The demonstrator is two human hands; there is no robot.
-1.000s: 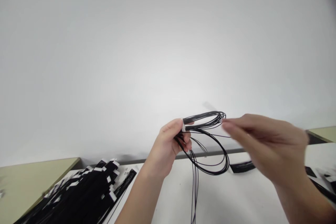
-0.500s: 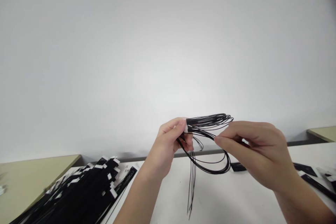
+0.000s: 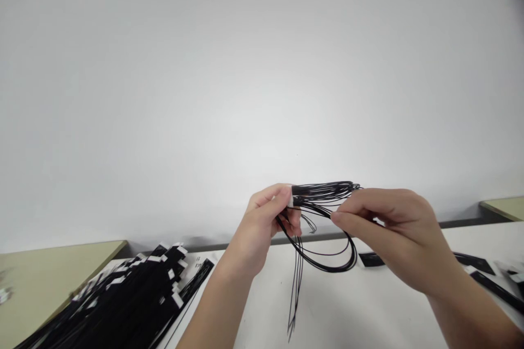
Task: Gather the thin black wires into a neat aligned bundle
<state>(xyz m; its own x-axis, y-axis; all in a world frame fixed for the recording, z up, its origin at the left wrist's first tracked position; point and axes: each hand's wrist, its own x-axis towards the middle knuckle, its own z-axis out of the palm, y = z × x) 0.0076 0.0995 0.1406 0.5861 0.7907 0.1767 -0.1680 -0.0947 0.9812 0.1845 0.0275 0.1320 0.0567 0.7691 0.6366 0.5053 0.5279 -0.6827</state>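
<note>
The looped wires (image 3: pixel 327 229) are seen as black, with a white tag (image 3: pixel 292 196) at one end. The heap of strips (image 3: pixel 131 300) is black dotted with white ends, laid on a white table (image 3: pixel 347 311); the neighbouring surface (image 3: pixel 36 278) is pale olive.

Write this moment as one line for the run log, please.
left hand: pinches wire bundle at white tag | right hand: pinches loop strand | loose ends hang down | pile of black strips lower left
</note>
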